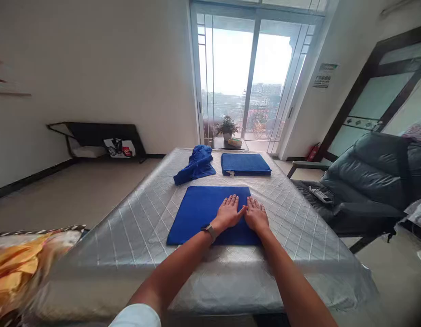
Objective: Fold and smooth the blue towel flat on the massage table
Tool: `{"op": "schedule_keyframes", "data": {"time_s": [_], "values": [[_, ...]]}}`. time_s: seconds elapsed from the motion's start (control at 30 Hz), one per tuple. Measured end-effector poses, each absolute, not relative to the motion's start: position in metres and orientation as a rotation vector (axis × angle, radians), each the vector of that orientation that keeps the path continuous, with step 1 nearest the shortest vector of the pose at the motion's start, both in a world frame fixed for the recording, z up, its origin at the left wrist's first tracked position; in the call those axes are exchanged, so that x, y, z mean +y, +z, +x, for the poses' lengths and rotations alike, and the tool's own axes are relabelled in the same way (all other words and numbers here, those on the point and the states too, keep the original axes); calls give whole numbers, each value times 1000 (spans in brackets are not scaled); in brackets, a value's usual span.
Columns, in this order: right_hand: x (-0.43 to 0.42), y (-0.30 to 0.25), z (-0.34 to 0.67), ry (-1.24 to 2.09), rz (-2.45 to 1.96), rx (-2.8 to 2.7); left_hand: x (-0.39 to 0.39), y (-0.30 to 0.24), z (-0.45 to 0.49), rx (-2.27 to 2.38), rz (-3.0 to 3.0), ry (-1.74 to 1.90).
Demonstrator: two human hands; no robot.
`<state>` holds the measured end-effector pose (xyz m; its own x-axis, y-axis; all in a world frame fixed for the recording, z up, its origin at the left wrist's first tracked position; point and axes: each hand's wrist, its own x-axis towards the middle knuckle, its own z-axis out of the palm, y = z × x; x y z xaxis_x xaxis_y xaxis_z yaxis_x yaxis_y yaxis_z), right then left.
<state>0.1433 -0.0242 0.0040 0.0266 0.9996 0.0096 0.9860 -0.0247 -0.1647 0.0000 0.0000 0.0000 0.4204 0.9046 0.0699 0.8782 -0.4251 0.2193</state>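
A blue towel point(197, 213) lies flat on the table point(135, 236), which has a silver quilted cover. My left hand point(228, 212) rests palm down on the towel's right part, fingers stretched out, with a watch on the wrist. My right hand point(256, 215) lies flat beside it at the towel's right edge, thumbs almost touching. Farther back lie a crumpled blue cloth point(196, 165) and a neatly folded blue towel point(245, 164).
A dark leather armchair point(370, 186) with a remote control point(321, 194) on its seat stands to the right. Glass balcony doors point(251, 81) are behind the table. A low black shelf point(95, 138) lines the left wall. A patterned fabric point(23, 259) shows at lower left.
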Motion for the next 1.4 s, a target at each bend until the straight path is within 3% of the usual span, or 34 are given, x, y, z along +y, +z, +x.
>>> {"op": "schedule_keyframes", "data": {"time_s": [0.4,0.7,0.93,1.2,1.4], "values": [[-24,8,142,206,-2161,-2077,-34,-17,-185,2057,2349,187],[-56,23,131,-182,-1989,-2102,-36,-18,-175,2108,2332,257],[-101,8,134,159,-2162,-2141,-29,-26,-178,2108,2344,238],[-108,13,134,263,-2128,-2070,-28,-15,-179,2130,2320,105],[-109,11,135,258,-2109,-2042,-41,-2,-95,1947,2519,261]]}}
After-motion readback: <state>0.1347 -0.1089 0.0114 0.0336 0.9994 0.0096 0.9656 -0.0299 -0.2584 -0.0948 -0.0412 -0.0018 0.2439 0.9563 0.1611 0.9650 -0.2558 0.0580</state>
